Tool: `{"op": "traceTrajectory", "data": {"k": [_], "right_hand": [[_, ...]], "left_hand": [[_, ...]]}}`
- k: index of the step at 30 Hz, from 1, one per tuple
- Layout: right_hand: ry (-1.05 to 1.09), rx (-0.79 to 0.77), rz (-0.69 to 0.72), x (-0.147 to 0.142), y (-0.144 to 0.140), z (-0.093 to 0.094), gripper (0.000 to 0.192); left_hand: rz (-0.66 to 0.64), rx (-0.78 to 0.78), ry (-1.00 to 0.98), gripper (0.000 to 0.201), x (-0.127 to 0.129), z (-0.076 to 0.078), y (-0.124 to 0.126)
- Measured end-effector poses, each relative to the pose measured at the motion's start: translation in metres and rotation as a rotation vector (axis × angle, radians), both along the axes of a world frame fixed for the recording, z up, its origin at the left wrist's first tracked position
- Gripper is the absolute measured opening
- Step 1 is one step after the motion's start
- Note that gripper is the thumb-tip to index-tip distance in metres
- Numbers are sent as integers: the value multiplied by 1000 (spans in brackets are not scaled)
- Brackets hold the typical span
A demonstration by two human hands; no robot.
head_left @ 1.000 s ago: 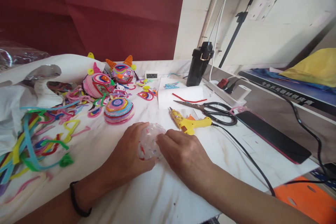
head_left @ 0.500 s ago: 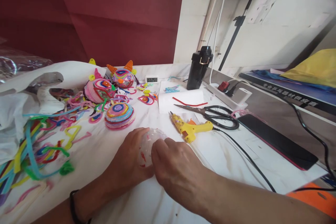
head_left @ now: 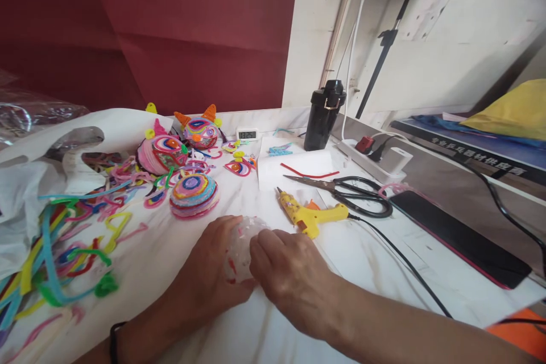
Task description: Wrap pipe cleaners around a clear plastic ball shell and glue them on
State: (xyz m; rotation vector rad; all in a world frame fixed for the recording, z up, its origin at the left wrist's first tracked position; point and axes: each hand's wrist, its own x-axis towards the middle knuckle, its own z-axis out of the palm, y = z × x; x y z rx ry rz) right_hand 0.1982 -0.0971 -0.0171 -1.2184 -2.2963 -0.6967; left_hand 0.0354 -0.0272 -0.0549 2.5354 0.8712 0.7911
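A translucent whitish ball point(head_left: 241, 247) with small red patches is held low over the table, at the middle of the view. My left hand point(head_left: 211, 267) wraps round its left side and underside. Against its right side my right hand point(head_left: 281, 273) is closed, fingers curled and pinched at the surface; what lies between them, if anything, is hidden. Just beyond the ball lies a yellow glue gun point(head_left: 309, 213), its nozzle pointing away to the left. A ball coiled with colourful pipe cleaners point(head_left: 194, 196) sits to the upper left of my left hand.
Black-handled scissors point(head_left: 341, 190) and a red pipe cleaner point(head_left: 309, 172) lie past the glue gun. A phone point(head_left: 458, 236), power strip point(head_left: 371, 162) and black bottle point(head_left: 323, 116) stand rightward. Loose pipe cleaners point(head_left: 55, 250) and decorated balls point(head_left: 160, 153) crowd the left. A small clock point(head_left: 246, 135) stands behind.
The camera view has shifted slightly, so everything sits a little lower. Both hands keep their hold at the ball, with the right fingers still pinched against it.
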Motion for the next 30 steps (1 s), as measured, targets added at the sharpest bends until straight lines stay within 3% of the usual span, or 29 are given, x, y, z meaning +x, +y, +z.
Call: {"op": "traceTrajectory", "data": {"k": [5,9,13,16,21,30], "right_hand": [[267,-96,-34,8,5,-5,22],[602,-263,-90,21,8,3,21],[741,-434,-52,30,4,12,19],[791,-557,-44,29,-1,13,16],[741,-633,-60,23,-8,12,16],[667,-916,178,20,-34,9,29]], "left_hand": [[14,-47,9,76,0,1,-1],[12,-45,-6,78,-2,-5,-1],[13,-54,-3,80,-5,-9,0],[19,-55,-5,79,-5,-9,0],[8,-82,-3,80,-5,-7,0],[-97,-211,59,93,-18,7,2]]}}
